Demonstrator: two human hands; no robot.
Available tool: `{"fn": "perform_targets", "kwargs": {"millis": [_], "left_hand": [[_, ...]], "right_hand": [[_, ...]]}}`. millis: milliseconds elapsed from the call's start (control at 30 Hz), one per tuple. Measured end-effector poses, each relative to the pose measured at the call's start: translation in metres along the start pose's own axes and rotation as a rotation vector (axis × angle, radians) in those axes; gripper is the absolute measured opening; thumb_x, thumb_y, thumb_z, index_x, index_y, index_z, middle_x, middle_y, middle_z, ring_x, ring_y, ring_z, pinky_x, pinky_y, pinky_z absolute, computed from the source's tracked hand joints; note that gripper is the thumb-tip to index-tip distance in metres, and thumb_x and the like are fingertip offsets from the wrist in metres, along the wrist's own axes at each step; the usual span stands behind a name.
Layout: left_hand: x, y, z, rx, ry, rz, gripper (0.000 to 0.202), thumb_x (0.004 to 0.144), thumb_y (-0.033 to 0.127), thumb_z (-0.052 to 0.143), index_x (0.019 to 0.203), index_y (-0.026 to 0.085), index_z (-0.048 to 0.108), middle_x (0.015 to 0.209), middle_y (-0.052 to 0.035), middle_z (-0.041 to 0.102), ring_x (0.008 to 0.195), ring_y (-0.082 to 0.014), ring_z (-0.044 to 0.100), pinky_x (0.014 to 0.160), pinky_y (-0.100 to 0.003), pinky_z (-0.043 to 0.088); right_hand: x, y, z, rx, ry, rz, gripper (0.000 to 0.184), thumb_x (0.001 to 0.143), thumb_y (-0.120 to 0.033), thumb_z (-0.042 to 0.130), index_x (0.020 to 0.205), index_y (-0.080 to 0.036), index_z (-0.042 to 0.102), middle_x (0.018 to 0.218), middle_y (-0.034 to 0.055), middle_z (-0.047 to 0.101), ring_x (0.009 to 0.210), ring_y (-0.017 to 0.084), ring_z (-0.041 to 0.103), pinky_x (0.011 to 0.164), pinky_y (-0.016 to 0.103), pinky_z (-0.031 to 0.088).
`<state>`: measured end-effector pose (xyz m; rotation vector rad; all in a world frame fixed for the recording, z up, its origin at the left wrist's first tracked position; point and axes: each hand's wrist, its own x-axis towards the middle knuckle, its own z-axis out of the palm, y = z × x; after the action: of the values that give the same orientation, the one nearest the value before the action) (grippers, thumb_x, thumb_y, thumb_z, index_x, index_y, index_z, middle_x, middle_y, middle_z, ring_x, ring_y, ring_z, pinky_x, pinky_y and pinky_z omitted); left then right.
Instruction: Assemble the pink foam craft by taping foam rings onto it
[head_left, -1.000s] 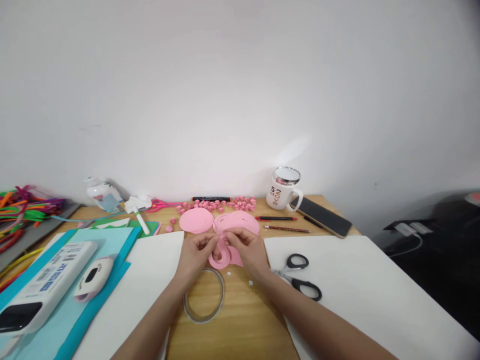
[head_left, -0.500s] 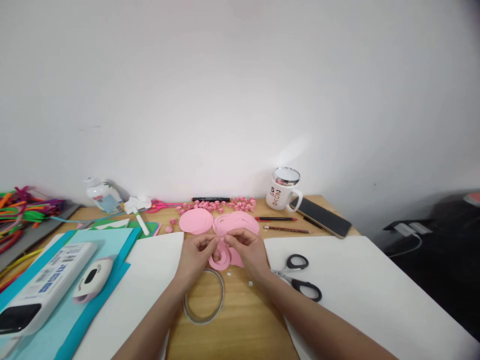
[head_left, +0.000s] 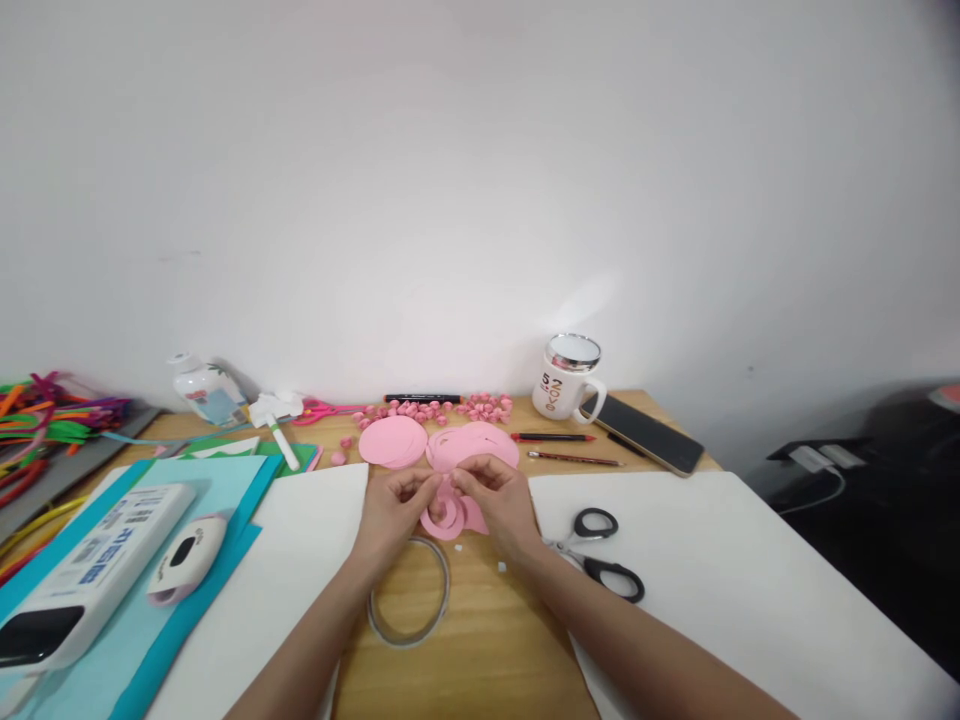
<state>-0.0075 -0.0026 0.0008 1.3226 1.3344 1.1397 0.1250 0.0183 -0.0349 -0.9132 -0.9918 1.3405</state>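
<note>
Both hands meet over the middle of the wooden table. My left hand (head_left: 397,507) and my right hand (head_left: 500,500) pinch a curled pink paper strip (head_left: 448,519) between thumbs and fingertips. The strip hangs in a loose spiral below the fingers, and part of it is hidden by them. Just beyond the hands lie pink paper circles (head_left: 392,441) on the left and a pile of overlapping pink circles (head_left: 480,442) on the right. A roll of tape (head_left: 373,610) lies flat below my left hand. Black-handled scissors (head_left: 600,577) rest beside my right forearm, blades partly covered.
Several small pink paper rolls (head_left: 486,406) lie near the wall. A lidded mug (head_left: 561,390), a phone (head_left: 649,435) and a pencil (head_left: 574,459) are at the back right. White sheets (head_left: 720,570) flank the hands. A white glue gun (head_left: 281,440) stands left, near a bottle (head_left: 206,390).
The hanging pink curl has shifted very slightly to the right and tilted a little. Both hands keep nearly the same place and pinch.
</note>
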Motion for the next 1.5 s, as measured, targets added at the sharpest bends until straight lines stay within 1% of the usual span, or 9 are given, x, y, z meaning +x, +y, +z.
{"fn": "perform_targets", "kwargs": {"millis": [233,300,533,633,800,1100,1200,1400,1500], "left_hand": [[0.0006,-0.0010,-0.0001,-0.002,0.010,0.002,0.020,0.069,0.032,0.061,0.068,0.013,0.068,0.044,0.0018,0.058,0.043,-0.0108,0.053,0.048,-0.020,0.044],[0.0009,-0.0018,-0.0002,0.003,0.007,0.003,0.020,0.070,0.032,0.061,0.068,0.013,0.068,0.044,0.0013,0.058,0.043,-0.0109,0.053,0.047,-0.020,0.044],[0.0009,0.0000,0.0005,0.040,0.017,0.008,0.020,0.068,0.032,0.063,0.065,0.013,0.069,0.046,0.0007,0.059,0.044,-0.0101,0.051,0.045,-0.019,0.041],[0.0011,-0.0009,0.0004,0.042,0.027,0.000,0.021,0.067,0.033,0.064,0.069,0.013,0.070,0.045,0.0006,0.059,0.043,-0.0104,0.051,0.044,-0.019,0.040],[0.0019,-0.0031,-0.0009,0.048,0.034,0.018,0.023,0.068,0.034,0.064,0.072,0.013,0.071,0.047,0.0004,0.059,0.043,-0.0099,0.050,0.042,-0.018,0.039],[0.0004,-0.0029,0.0014,0.025,0.031,-0.038,0.028,0.065,0.038,0.066,0.074,0.012,0.071,0.049,-0.0001,0.059,0.041,-0.0082,0.046,0.037,-0.016,0.035],[0.0005,-0.0039,0.0006,0.027,0.036,-0.042,0.028,0.065,0.038,0.066,0.075,0.011,0.070,0.048,0.0004,0.058,0.040,-0.0073,0.044,0.038,-0.016,0.034],[0.0008,-0.0013,-0.0010,0.030,0.038,-0.032,0.026,0.066,0.036,0.065,0.075,0.013,0.070,0.050,-0.0001,0.060,0.039,-0.0076,0.044,0.039,-0.017,0.033],[0.0013,-0.0015,-0.0014,0.022,0.032,-0.025,0.026,0.067,0.037,0.064,0.074,0.013,0.070,0.053,-0.0018,0.062,0.041,-0.0085,0.046,0.040,-0.018,0.036]], "right_hand": [[0.0000,-0.0004,0.0018,-0.007,-0.012,0.026,0.023,0.064,-0.034,0.068,0.077,-0.016,0.067,0.075,0.0048,0.068,0.065,0.015,0.061,0.068,0.031,0.050],[0.0001,-0.0002,0.0018,0.005,-0.009,0.037,0.022,0.062,-0.033,0.069,0.075,-0.016,0.066,0.074,0.0046,0.068,0.065,0.015,0.061,0.068,0.031,0.050],[-0.0005,0.0001,-0.0001,0.036,0.001,0.027,0.016,0.059,-0.026,0.072,0.067,-0.015,0.062,0.058,-0.0006,0.063,0.055,0.011,0.057,0.057,0.024,0.046],[-0.0002,0.0003,0.0000,0.032,0.014,0.024,0.016,0.060,-0.026,0.071,0.069,-0.014,0.064,0.059,0.0003,0.063,0.056,0.012,0.057,0.059,0.025,0.046],[0.0006,0.0008,0.0004,0.014,-0.003,0.027,0.022,0.064,-0.031,0.068,0.079,-0.015,0.067,0.070,0.0040,0.067,0.065,0.015,0.061,0.068,0.030,0.049],[-0.0005,0.0005,0.0002,0.007,0.015,0.008,0.019,0.058,-0.029,0.073,0.068,-0.015,0.063,0.059,0.0005,0.063,0.055,0.013,0.058,0.057,0.026,0.048],[-0.0003,0.0018,0.0002,-0.007,0.018,0.003,0.020,0.059,-0.030,0.072,0.070,-0.015,0.065,0.061,0.0015,0.065,0.057,0.014,0.059,0.060,0.027,0.049],[0.0003,0.0019,0.0000,0.000,-0.005,0.035,0.024,0.064,-0.032,0.068,0.082,-0.016,0.068,0.075,0.0051,0.069,0.067,0.016,0.062,0.068,0.030,0.050],[0.0003,0.0014,0.0006,0.010,-0.008,0.032,0.023,0.062,-0.032,0.069,0.080,-0.017,0.068,0.073,0.0045,0.069,0.067,0.017,0.063,0.069,0.031,0.050]]}}
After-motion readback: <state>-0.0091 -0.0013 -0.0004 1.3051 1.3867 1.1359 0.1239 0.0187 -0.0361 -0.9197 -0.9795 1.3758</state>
